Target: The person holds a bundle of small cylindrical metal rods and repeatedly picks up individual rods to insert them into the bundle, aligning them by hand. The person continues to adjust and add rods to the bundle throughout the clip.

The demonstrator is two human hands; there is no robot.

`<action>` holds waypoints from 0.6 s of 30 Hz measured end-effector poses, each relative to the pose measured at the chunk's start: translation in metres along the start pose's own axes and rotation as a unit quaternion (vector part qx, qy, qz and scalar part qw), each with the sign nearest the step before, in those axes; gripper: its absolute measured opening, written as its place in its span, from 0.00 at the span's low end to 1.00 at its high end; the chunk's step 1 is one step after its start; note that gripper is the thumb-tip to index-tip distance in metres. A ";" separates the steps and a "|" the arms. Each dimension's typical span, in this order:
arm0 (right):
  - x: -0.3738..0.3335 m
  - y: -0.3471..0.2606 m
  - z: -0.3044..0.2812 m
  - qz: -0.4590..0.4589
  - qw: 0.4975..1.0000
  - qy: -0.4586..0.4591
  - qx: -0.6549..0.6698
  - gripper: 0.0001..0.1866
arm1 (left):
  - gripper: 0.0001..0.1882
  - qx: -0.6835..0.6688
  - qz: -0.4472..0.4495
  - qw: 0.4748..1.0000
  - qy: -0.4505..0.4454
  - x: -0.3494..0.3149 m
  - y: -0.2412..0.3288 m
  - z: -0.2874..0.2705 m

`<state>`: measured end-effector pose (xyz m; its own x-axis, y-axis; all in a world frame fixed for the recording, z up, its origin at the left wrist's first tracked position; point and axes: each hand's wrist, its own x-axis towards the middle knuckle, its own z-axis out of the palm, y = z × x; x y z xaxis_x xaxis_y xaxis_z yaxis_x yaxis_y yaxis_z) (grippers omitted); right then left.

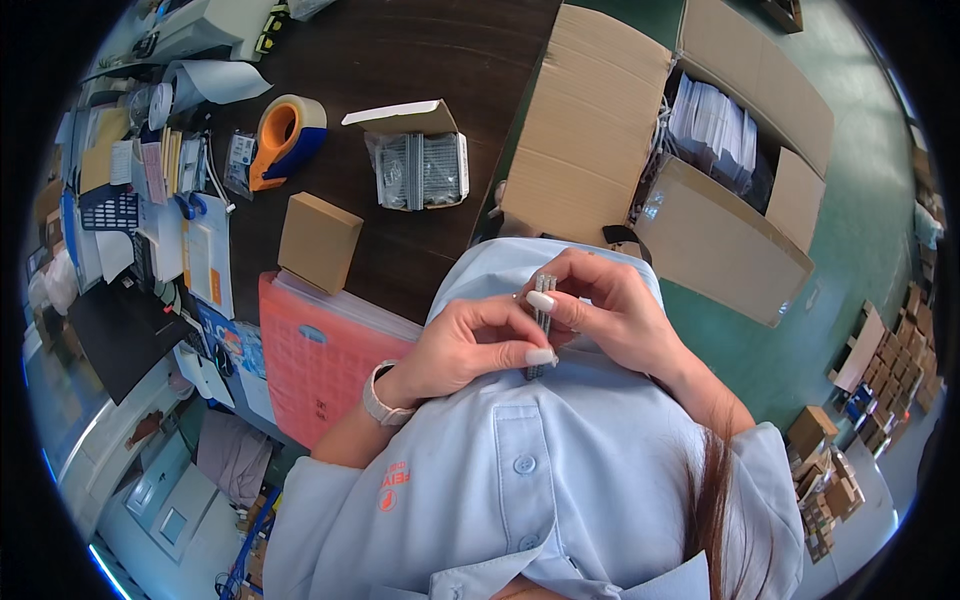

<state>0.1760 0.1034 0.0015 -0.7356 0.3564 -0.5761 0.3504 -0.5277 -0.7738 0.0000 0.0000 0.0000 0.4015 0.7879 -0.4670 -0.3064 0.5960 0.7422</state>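
In front of my chest, a small bundle of thin grey ribbed rods stands upright between my two hands. My left hand has its thumb and fingers pinched on the lower part of it. My right hand grips the upper part, thumb across the front and fingers curled behind. The exact kind of the rods is too small to tell. On the dark table beyond sits a small white carton with its flap raised; similar grey ribbed pieces and clear plastic lie inside.
A closed brown box rests near a red plastic folder on my left. Behind it are an orange-and-blue tape dispenser and a small clear packet. At right, a large open carton holds stacked white papers.
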 end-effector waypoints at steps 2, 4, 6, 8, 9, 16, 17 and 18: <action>0.002 0.003 -0.001 -0.088 0.993 0.022 -0.076 0.11 | 0.06 -0.089 -0.027 0.995 0.029 0.002 0.002 0.004; 0.000 0.003 -0.002 -0.054 0.998 0.017 0.006 0.11 | 0.06 -0.057 -0.012 0.998 0.028 0.004 0.006 0.008; 0.000 0.002 -0.001 -0.051 0.998 0.029 0.032 0.12 | 0.06 -0.035 0.008 0.999 0.026 0.007 0.006 0.010; 0.003 0.000 0.001 -0.080 0.995 0.059 0.003 0.12 | 0.06 -0.022 0.032 0.999 0.021 0.010 0.004 0.010; 0.003 -0.001 0.001 -0.062 0.997 0.050 0.015 0.12 | 0.06 -0.018 0.037 0.999 0.019 0.010 0.003 0.010; 0.016 0.007 -0.002 -0.041 0.982 0.050 0.177 0.16 | 0.06 -0.145 0.004 0.989 0.022 0.014 0.002 0.013; 0.018 0.008 -0.003 -0.037 0.975 0.055 0.211 0.17 | 0.06 -0.168 -0.009 0.985 0.023 0.013 0.004 0.013; 0.018 0.007 -0.003 -0.019 0.978 0.040 0.206 0.19 | 0.06 -0.184 -0.021 0.983 0.009 0.013 0.003 0.012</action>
<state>0.1672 0.1090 -0.0148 -0.6905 0.4318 -0.5803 0.0483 -0.7729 -0.6326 0.0149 0.0098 0.0021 0.4070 0.7616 -0.5043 -0.5823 0.6417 0.4992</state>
